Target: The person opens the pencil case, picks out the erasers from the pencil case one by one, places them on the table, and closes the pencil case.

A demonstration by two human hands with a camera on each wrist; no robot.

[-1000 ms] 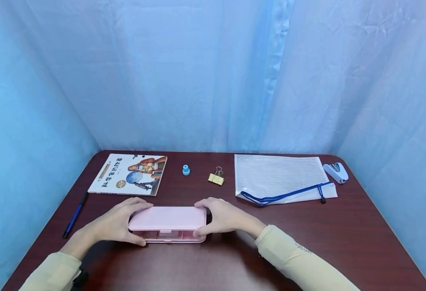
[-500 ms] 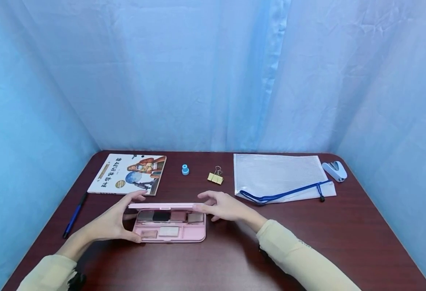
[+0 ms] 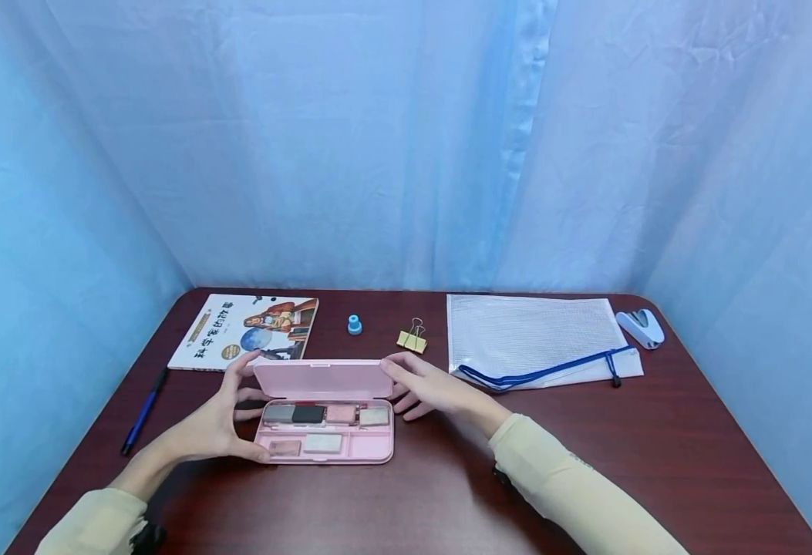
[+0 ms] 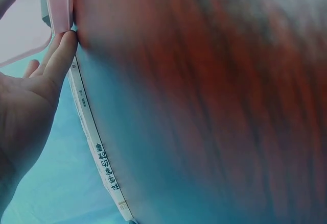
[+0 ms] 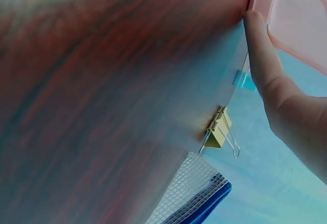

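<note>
Evidently, the bench (image 3: 336,509) bears a pink hinged case (image 3: 371,444), lid (image 3: 322,379) open; the spread left hand (image 3: 211,425), thumb (image 3: 247,449) against the base (image 3: 329,462), apparently steadies it; the spread right hand (image 3: 440,391) apparently supports the lid; small blocks (image 3: 322,442) lie inside.

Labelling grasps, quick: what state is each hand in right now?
Left hand: open, at the left end of the rectangular pink plastic case.
Right hand: at the right end of its raised pink lid; whether pinching can't be told.
</note>
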